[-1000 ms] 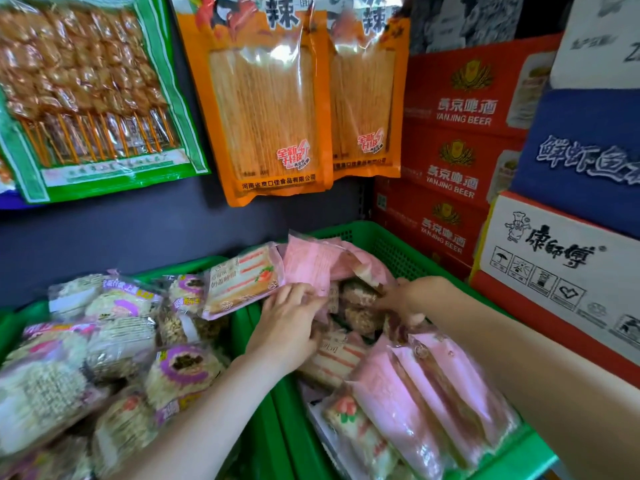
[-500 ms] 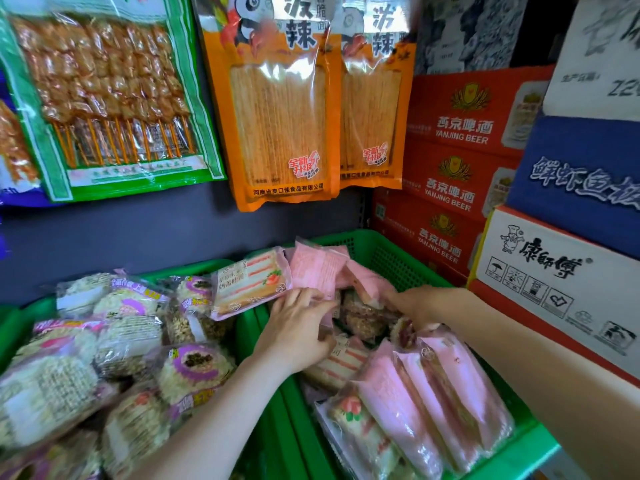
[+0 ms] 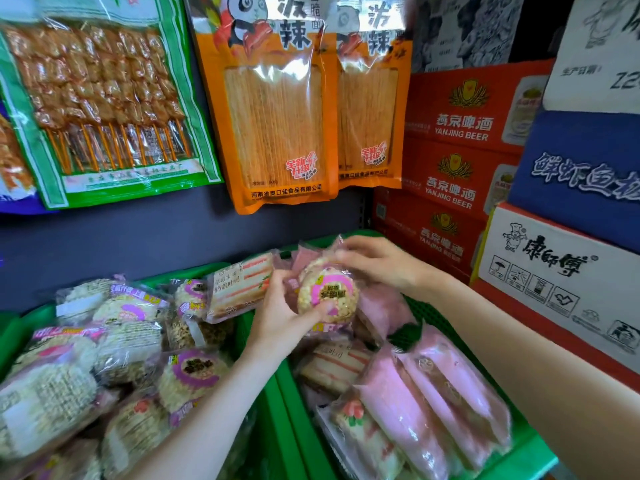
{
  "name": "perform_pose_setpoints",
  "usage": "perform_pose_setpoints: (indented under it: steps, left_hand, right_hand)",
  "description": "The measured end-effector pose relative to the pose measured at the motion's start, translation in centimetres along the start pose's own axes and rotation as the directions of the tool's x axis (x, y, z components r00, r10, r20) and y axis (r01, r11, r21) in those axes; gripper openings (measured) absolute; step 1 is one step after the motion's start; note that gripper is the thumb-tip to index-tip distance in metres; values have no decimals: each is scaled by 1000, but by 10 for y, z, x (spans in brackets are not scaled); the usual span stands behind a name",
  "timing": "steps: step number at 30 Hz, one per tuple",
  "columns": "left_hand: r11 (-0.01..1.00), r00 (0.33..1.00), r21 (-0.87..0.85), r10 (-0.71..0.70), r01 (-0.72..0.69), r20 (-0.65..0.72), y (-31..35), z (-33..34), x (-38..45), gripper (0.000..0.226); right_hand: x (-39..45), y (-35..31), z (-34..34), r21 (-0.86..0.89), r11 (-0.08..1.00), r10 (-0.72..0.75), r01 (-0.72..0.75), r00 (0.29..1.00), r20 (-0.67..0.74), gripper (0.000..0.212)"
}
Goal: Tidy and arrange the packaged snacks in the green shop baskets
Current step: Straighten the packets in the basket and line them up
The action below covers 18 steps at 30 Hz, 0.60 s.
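Gripped from below by the left hand (image 3: 277, 317), thumb curled across the lower edge; pinched at the top by the right hand (image 3: 377, 261), fingers bent over the crinkled seal. Round puffed-grain cake packet (image 3: 327, 296) held up over the right green basket (image 3: 519, 459), above the pink packs (image 3: 433, 393). Probably light, brittle inside, slick film outside; best cradled by the rim, not squeezed. Both forearms reaching forward, wrists bent inward. Matching round cakes in the left green basket (image 3: 10, 327).
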<state>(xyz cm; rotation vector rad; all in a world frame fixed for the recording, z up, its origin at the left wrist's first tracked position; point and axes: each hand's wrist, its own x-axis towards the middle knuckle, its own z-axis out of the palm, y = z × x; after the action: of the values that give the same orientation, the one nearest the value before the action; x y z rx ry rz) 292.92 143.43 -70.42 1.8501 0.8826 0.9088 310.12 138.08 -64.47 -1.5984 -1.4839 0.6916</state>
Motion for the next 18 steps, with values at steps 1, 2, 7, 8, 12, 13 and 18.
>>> perform_pose_setpoints:
  steps: [1, 2, 7, 8, 12, 13, 18]
  left_hand:
    - [999, 999, 36, 11, -9, -34, 0, 0, -1, 53]
    - [996, 996, 90, 21, -13, -84, -2, -1, -1, 51]
    - [958, 962, 282, 129, -59, -239, -7, -1, 4, 51]
    - [944, 960, 321, 157, -78, -230, -7, -1, 4, 51]
    - [918, 956, 378, 209, -121, -203, -7, 1, 2, 52]
    - [915, 957, 386, 210, -121, -199, -7, 0, 2, 52]
    - [918, 961, 380, 202, -117, -191, -6, 0, 2, 52]
  right_hand:
    - [2, 11, -1, 75, 995, 71, -69, 997, -16, 28]
    - [2, 22, -2, 39, 992, 117, -117, 993, 6, 29]
    - [11, 72, 7, -722, 687, 265, -82, 954, 143, 50]
    - [13, 76, 8, -776, 620, 316, -116, 942, 111, 56]
    - [11, 80, 3, -818, 569, 394, -85, 901, 180, 71]
    - [10, 80, 1, -821, 567, 373, -63, 909, 187, 62]
    - [3, 52, -16, -688, 713, 92, -136, 991, -100, 19]
